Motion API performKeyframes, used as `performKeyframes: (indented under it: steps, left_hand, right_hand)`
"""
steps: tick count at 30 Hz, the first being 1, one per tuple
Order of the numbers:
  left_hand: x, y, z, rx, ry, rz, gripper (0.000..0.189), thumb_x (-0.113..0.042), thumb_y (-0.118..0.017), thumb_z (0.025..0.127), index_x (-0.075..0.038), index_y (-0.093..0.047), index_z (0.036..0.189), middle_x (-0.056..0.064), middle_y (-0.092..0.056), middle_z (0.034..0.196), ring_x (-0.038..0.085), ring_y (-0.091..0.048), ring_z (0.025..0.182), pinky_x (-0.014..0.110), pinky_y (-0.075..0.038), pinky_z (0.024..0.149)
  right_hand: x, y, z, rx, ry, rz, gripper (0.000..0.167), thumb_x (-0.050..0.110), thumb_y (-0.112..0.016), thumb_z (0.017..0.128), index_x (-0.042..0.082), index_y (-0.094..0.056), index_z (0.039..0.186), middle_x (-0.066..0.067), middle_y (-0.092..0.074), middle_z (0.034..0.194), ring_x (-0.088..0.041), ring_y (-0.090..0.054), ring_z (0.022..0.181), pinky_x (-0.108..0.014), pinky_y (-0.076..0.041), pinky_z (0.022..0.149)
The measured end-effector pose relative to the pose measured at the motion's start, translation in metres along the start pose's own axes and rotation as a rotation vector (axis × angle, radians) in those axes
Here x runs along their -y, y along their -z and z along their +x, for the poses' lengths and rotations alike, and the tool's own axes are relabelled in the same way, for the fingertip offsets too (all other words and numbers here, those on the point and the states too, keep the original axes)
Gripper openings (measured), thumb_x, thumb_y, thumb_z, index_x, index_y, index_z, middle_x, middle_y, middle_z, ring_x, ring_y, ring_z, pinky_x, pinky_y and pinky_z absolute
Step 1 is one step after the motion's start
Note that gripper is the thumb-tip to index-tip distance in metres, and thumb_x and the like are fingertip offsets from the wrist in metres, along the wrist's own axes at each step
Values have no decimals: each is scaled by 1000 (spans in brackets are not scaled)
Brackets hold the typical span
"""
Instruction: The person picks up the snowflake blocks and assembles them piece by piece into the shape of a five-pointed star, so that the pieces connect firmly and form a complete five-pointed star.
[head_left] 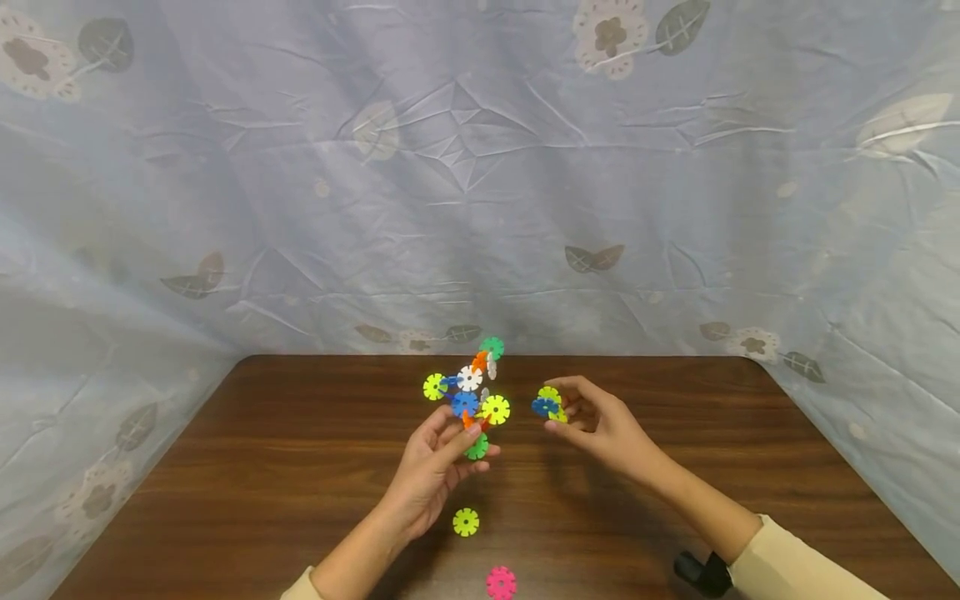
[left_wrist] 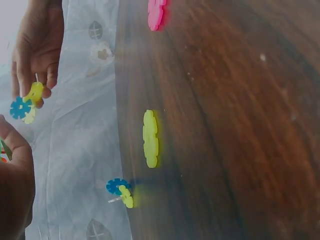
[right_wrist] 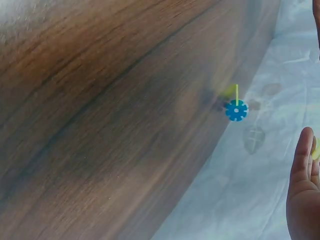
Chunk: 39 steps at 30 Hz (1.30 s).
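My left hand (head_left: 431,471) grips a branching build of slotted plastic discs (head_left: 465,404) in blue, white, orange, green and yellow, raised in front of me, with thumb and fingers around its lower end. To the right, my right hand (head_left: 603,425) pinches a small cluster of joined discs (head_left: 546,407), blue and yellow, a short gap from the build. The left wrist view shows this cluster (left_wrist: 21,107) at the right fingertips. Only part of the left hand (left_wrist: 15,185) shows there, at the left edge, its fingers mostly cut off.
A loose yellow disc (head_left: 466,522) lies on the brown wooden table (head_left: 300,500), with a pink disc (head_left: 501,582) nearer to me. Blue and yellow discs (left_wrist: 120,190) appear beyond the left hand. A patterned curtain (head_left: 480,208) stands behind the table; a black device (head_left: 701,575) sits by the right sleeve.
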<state>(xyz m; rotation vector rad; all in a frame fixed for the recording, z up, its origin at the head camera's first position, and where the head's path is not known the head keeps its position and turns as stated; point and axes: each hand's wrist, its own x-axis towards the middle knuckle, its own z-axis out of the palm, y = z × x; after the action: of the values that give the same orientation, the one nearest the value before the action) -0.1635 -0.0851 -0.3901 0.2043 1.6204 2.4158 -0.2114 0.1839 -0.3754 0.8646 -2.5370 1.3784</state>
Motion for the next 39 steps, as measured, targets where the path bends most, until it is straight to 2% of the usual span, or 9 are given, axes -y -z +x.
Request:
performKeyframes:
  steps: [4, 8, 15, 23, 34, 39]
  left_hand:
    - [2, 0, -1, 8, 1, 19, 43, -14, -65, 104, -2, -45, 140, -4, -72, 113, 12, -77, 89, 21, -62, 75]
    - [3, 0, -1, 7, 2, 37, 45, -15, -67, 103, -1, -46, 141, -4, -72, 113, 13, -77, 89, 23, -63, 77]
    - [3, -2, -2, 5, -4, 53, 40, -13, -68, 102, -1, -51, 136, -4, -74, 113, 13, -77, 88, 22, -62, 75]
    - [6, -3, -1, 15, -19, 70, 37, -12, -67, 102, -3, -54, 136, -6, -73, 108, 13, -76, 87, 23, -63, 74]
    - [7, -5, -1, 20, -27, 82, 36, -10, -67, 101, -1, -54, 134, -6, -74, 106, 13, -76, 85, 22, -62, 72]
    - [7, -6, -2, 14, -29, 97, 38, -12, -68, 101, 1, -53, 134, -7, -74, 104, 12, -75, 84, 21, -60, 70]
  right_hand:
    - [5, 0, -3, 5, 26, -15, 49, 15, -79, 94, 11, -59, 139, -7, -69, 113, -7, -64, 94, -22, -61, 78]
    - [10, -2, -6, 19, 86, -22, 49, 15, -78, 95, 13, -59, 140, -5, -69, 114, -13, -67, 95, -24, -62, 78]
    - [16, -8, -9, 23, 186, -117, 50, 11, -80, 92, 11, -61, 138, -4, -69, 112, -11, -66, 93, -26, -63, 76]
    - [20, -9, -11, 49, 190, -116, 49, 11, -79, 93, 10, -60, 138, -4, -66, 112, -11, -66, 94, -26, -64, 79]
    - [22, -9, -11, 45, 216, -135, 48, 8, -78, 93, 7, -60, 138, -4, -65, 112, -14, -70, 94, -27, -65, 79]
    - [27, -10, -12, 71, 196, -135, 49, 4, -77, 93, 5, -59, 138, -5, -63, 111, -14, -69, 93, -24, -64, 73]
